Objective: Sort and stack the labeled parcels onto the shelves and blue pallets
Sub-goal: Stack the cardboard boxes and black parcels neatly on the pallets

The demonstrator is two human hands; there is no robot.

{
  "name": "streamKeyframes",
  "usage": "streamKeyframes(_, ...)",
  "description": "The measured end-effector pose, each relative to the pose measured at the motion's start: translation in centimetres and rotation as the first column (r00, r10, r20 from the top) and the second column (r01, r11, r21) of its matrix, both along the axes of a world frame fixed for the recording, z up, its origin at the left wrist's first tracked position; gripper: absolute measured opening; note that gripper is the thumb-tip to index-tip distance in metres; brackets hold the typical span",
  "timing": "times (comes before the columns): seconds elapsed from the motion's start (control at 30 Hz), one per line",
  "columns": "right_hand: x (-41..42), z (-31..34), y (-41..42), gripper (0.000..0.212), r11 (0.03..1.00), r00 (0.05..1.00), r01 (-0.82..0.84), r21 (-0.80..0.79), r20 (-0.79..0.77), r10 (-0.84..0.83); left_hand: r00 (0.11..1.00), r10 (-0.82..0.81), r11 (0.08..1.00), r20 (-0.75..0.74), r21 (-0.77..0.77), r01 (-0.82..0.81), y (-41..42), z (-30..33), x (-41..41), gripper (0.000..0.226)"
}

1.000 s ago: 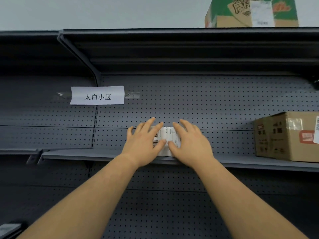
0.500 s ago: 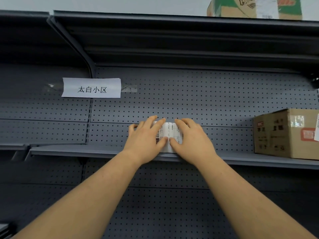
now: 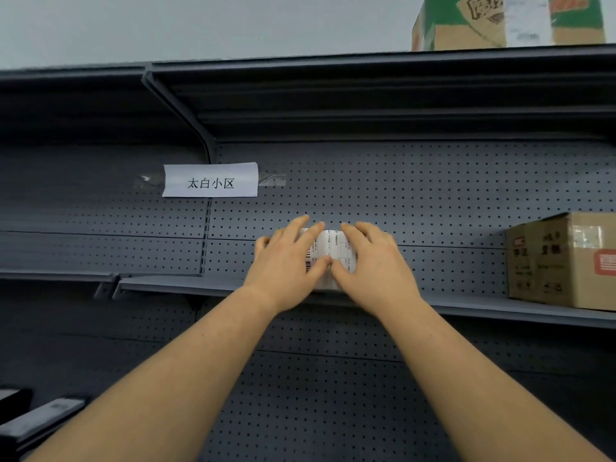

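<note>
white-labelled parcel (image 3: 328,258) sits at the grey shelf (image 3: 186,285) edge, 12 o'clock from the wrists, left hand (image 3: 286,265) and right hand (image 3: 373,268) pressing it with flat fingers, neither grip curled. it may tip off the lip if released early. counted: one small parcel, two cardboard boxes, brown (image 3: 563,261) at 3 o'clock, green (image 3: 473,25) at 1 o'clock.

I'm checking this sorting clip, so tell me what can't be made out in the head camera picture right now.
- Small white parcel: mostly hidden behind left hand and right hand; label print too small to read.
- Brown box: cut off by the right edge; its markings are blurred.
- Green box on top: cut off by the upper edge.
- Blue pallets: not in view.
</note>
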State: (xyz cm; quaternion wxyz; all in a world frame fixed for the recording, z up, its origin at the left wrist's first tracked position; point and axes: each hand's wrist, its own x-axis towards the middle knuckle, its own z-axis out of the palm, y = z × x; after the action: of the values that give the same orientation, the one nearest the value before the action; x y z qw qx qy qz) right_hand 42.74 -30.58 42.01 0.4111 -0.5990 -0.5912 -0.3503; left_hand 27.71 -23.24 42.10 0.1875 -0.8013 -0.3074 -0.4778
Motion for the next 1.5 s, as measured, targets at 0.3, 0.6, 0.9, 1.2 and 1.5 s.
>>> streamKeyframes(0.3,-2.8,-0.8,-3.6,0.064,1.0,1.0,-0.019,0.02,-0.001,0.019,1.0,-0.013,1.0,0.024,0.013,0.012,-3.6,-1.0,-2.7,0.057)
streamKeyframes(0.6,-8.3,-3.4,-6.5,0.065,1.0,1.0,0.019,0.002,-0.01,-0.019,0.997,-0.082,0.997,-0.007,-0.008,0.082,-5.2,-3.0,-8.1,0.057)
streamKeyframes(0.9,-15.2,-7.8,-7.8,0.066,0.994,0.995,0.072,-0.087,-0.062,-0.077,0.986,-0.15,0.984,-0.075,-0.104,0.142,-5.6,-7.3,-14.8,0.057)
streamKeyframes(1.2,-18.8,-11.0,-8.0,0.065,0.98,0.99,0.107,-0.17,-0.075,-0.122,0.976,-0.204,0.962,-0.071,-0.199,0.186,-5.2,-11.4,-18.0,0.057)
streamKeyframes(1.5,-19.4,-14.8,-6.4,0.066,0.968,0.987,0.055,-0.246,-0.13,-0.09,0.982,-0.147,0.956,-0.121,-0.271,0.11,-4.7,-14.5,-18.8,0.058)
